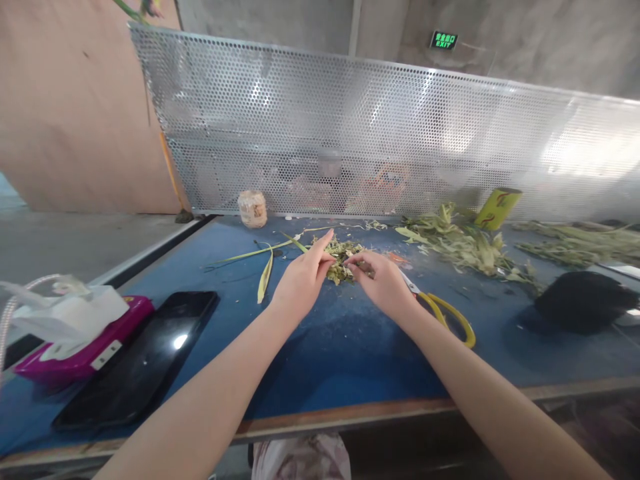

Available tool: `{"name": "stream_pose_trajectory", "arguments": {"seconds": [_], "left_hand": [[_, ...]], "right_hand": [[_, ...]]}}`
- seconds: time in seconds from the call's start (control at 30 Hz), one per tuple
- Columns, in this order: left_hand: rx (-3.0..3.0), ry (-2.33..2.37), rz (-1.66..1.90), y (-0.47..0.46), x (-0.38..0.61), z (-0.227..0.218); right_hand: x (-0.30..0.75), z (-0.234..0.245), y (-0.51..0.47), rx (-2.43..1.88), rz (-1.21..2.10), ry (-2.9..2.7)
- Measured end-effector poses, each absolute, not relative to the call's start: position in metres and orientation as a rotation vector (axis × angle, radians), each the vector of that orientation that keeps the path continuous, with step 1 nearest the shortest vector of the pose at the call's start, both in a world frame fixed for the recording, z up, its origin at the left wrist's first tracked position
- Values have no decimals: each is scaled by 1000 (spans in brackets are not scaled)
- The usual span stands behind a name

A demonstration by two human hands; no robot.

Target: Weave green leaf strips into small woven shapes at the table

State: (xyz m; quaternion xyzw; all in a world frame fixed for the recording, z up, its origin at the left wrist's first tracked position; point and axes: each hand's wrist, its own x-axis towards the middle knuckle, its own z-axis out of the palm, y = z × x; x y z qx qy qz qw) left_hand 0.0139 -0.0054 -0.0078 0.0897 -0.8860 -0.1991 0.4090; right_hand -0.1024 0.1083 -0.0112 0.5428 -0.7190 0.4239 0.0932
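Note:
A small heap of dry green-yellow leaf scraps (343, 273) lies on the blue tabletop between my two hands. My left hand (300, 277) rests against the heap's left side, its fingers stretched out and the thumb apart from them. On the other side, my right hand (383, 280) has thumb and fingertips drawn together at the edge of the scraps; whatever sits in that pinch is too small to make out. Scissors with yellow handles (457, 320) lie beside my right wrist, partly covered by it. Left of my left hand are a loose leaf strip (265, 277) and a long thin stalk (245, 255).
A roll of twine (253, 209) stands at the back left, before a perforated metal panel (300, 127). Dried husks (465, 247) and a yellow-green container (499, 208) are at back right. A dark object (585, 301), a phone (140, 360) and a magenta power strip (60, 363) flank the workspace.

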Motion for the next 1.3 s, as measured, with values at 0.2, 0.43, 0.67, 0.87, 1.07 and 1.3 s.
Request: {"name": "stream_pose_trajectory", "arguments": {"seconds": [0.2, 0.43, 0.67, 0.87, 1.07, 1.3], "left_hand": [[304, -2245, -522, -5, 15, -5], [316, -2268, -528, -6, 14, -5], [240, -2331, -573, -7, 12, -8], [279, -2358, -583, -8, 11, -10], [265, -2363, -611, -9, 9, -14], [234, -2265, -731, -5, 10, -12]], "right_hand": [[-103, -14, 108, 1750, 1058, -2228], [-107, -13, 111, 1879, 1093, -2184], [-104, -11, 113, 1724, 886, -2223], [-104, -5, 115, 1638, 934, -2126], [-93, -4, 115, 1679, 1179, -1956], [-92, -6, 110, 1611, 1843, -2129]]}}
